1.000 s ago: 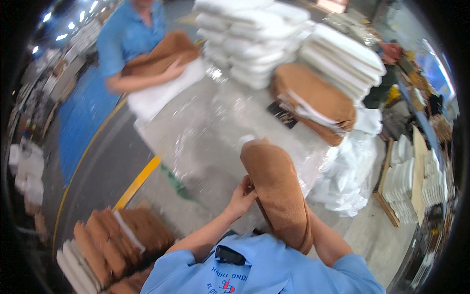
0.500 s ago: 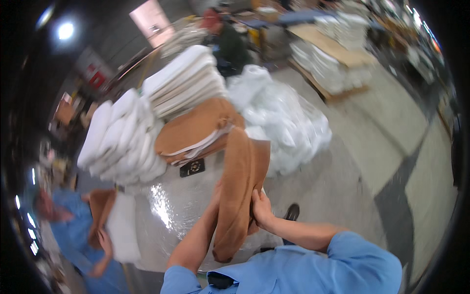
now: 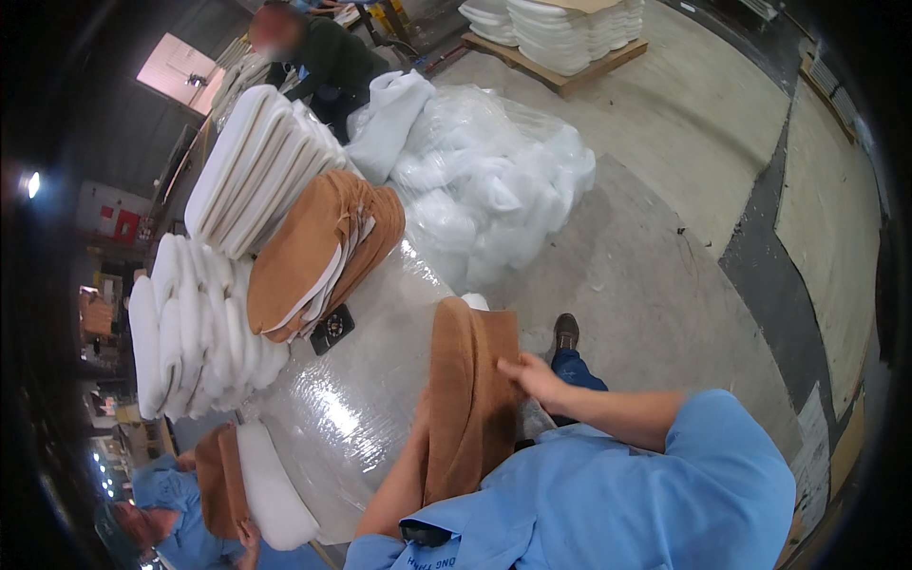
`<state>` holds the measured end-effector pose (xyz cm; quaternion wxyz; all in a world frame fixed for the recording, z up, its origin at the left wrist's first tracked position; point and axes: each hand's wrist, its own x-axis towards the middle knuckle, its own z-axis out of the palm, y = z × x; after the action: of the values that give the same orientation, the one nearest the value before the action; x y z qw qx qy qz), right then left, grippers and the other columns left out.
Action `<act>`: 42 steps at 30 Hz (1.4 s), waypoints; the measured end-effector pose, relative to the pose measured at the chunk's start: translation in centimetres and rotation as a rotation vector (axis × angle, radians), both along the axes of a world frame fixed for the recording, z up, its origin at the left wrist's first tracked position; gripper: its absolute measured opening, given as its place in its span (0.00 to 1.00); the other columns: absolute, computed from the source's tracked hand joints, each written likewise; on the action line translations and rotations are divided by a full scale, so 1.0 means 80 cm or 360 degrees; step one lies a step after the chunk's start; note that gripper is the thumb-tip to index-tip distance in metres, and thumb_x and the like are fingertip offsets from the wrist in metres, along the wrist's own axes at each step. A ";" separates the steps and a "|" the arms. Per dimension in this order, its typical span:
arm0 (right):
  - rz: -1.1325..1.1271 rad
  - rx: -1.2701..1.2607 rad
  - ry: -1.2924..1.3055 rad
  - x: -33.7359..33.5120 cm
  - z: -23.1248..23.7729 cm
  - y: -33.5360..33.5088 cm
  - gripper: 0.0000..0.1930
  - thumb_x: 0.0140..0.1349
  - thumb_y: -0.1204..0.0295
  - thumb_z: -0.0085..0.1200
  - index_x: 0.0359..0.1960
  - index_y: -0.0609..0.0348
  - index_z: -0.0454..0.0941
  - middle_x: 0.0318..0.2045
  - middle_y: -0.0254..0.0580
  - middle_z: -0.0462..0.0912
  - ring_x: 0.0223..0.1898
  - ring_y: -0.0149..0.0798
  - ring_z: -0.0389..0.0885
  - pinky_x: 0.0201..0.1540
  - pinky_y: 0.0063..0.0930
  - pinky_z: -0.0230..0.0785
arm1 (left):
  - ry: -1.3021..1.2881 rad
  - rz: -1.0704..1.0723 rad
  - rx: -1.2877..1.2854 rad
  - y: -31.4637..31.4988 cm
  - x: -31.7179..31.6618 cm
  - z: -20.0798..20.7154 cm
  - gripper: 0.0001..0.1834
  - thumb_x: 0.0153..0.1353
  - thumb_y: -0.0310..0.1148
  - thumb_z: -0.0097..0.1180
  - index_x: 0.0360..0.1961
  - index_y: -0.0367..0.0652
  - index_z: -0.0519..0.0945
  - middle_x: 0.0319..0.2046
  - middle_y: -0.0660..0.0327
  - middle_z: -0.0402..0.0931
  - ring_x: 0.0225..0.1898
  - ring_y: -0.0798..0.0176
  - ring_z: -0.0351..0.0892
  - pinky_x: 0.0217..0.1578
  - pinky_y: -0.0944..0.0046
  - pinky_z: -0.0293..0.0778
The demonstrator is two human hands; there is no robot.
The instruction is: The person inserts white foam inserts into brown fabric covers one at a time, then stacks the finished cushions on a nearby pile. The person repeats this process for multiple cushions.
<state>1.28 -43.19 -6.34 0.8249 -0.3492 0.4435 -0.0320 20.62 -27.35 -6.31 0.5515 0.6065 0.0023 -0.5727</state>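
Note:
A brown fabric cover (image 3: 470,399) stands up in front of my chest, folded lengthwise, its lower end against my shirt. Just past its top edge shows a small white padded piece (image 3: 475,301). My right hand (image 3: 532,377) grips the cover's right side, thumb on the near face and the other fingers partly hidden. On the left side my left hand (image 3: 421,423) presses against the cover and holds it, most of its fingers hidden behind the fabric. Beyond lies a stack of brown covers (image 3: 318,252) with white edges, next to a small black object (image 3: 332,330) with a round pattern.
Stacks of white pads (image 3: 266,161) and folded white pieces (image 3: 195,323) line the plastic-wrapped table (image 3: 380,380). A plastic-wrapped white heap (image 3: 494,180) stands beyond. At left a co-worker (image 3: 171,513) handles a brown cover and white pad; another person (image 3: 332,66) bends at the back.
My view has swung to the right, so the stacks sit further left. The cover's top end has lowered toward me, and my right hand has shifted slightly along its edge.

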 end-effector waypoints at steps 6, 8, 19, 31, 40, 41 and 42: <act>-0.0268 0.0125 -0.0043 0.073 0.004 -0.083 0.15 0.79 0.58 0.50 0.52 0.56 0.76 0.45 0.39 0.82 0.49 0.37 0.80 0.51 0.38 0.74 | -0.0136 -0.0013 0.0042 -0.036 0.028 -0.009 0.17 0.77 0.38 0.56 0.57 0.39 0.84 0.47 0.61 0.87 0.41 0.67 0.86 0.41 0.64 0.83; -0.0413 0.0287 -0.0058 0.088 0.001 -0.088 0.14 0.80 0.59 0.49 0.52 0.56 0.76 0.46 0.39 0.82 0.50 0.38 0.80 0.53 0.40 0.75 | -0.0151 -0.0109 0.0129 -0.045 0.035 -0.007 0.16 0.77 0.37 0.57 0.56 0.39 0.84 0.46 0.62 0.87 0.42 0.69 0.85 0.43 0.65 0.82; -0.0476 0.0701 -0.0079 0.042 -0.014 -0.074 0.16 0.80 0.58 0.46 0.54 0.55 0.79 0.44 0.38 0.84 0.45 0.38 0.82 0.56 0.37 0.75 | 0.0161 -0.0045 0.0056 -0.081 -0.011 0.021 0.15 0.77 0.38 0.56 0.49 0.36 0.86 0.37 0.70 0.84 0.38 0.76 0.78 0.40 0.70 0.75; -0.0248 0.0616 0.0067 0.005 -0.084 -0.088 0.16 0.80 0.58 0.48 0.53 0.55 0.81 0.42 0.36 0.84 0.44 0.34 0.82 0.53 0.34 0.75 | -0.1637 0.0050 0.0129 -0.130 -0.022 0.033 0.03 0.65 0.25 0.64 0.37 0.37 0.85 0.28 0.53 0.76 0.29 0.51 0.77 0.31 0.57 0.73; 0.0796 -0.0788 0.0091 0.125 -0.014 -0.263 0.13 0.74 0.63 0.59 0.46 0.61 0.86 0.38 0.31 0.85 0.38 0.25 0.78 0.39 0.25 0.72 | -0.1830 0.0151 0.0041 -0.118 -0.043 0.023 0.02 0.65 0.24 0.64 0.38 0.40 0.84 0.31 0.54 0.76 0.27 0.49 0.77 0.27 0.55 0.72; 0.1054 -0.0849 0.0052 0.149 0.016 -0.273 0.12 0.73 0.63 0.61 0.44 0.61 0.86 0.35 0.31 0.84 0.35 0.25 0.78 0.37 0.25 0.72 | -0.1839 0.0144 0.0031 -0.119 -0.043 0.024 0.02 0.65 0.25 0.64 0.38 0.40 0.84 0.31 0.54 0.76 0.27 0.49 0.77 0.27 0.54 0.72; 0.1316 -0.0915 0.0011 0.177 0.048 -0.275 0.12 0.72 0.64 0.62 0.42 0.62 0.87 0.33 0.31 0.84 0.33 0.25 0.78 0.35 0.24 0.72 | -0.1852 0.0142 0.0018 -0.121 -0.043 0.025 0.03 0.65 0.25 0.65 0.38 0.40 0.83 0.31 0.54 0.76 0.27 0.48 0.77 0.27 0.54 0.72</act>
<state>15.43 -65.19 -2.48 0.6375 -0.7089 0.2441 0.1777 17.21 -37.02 -4.34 0.4824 0.8236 -0.2725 -0.1214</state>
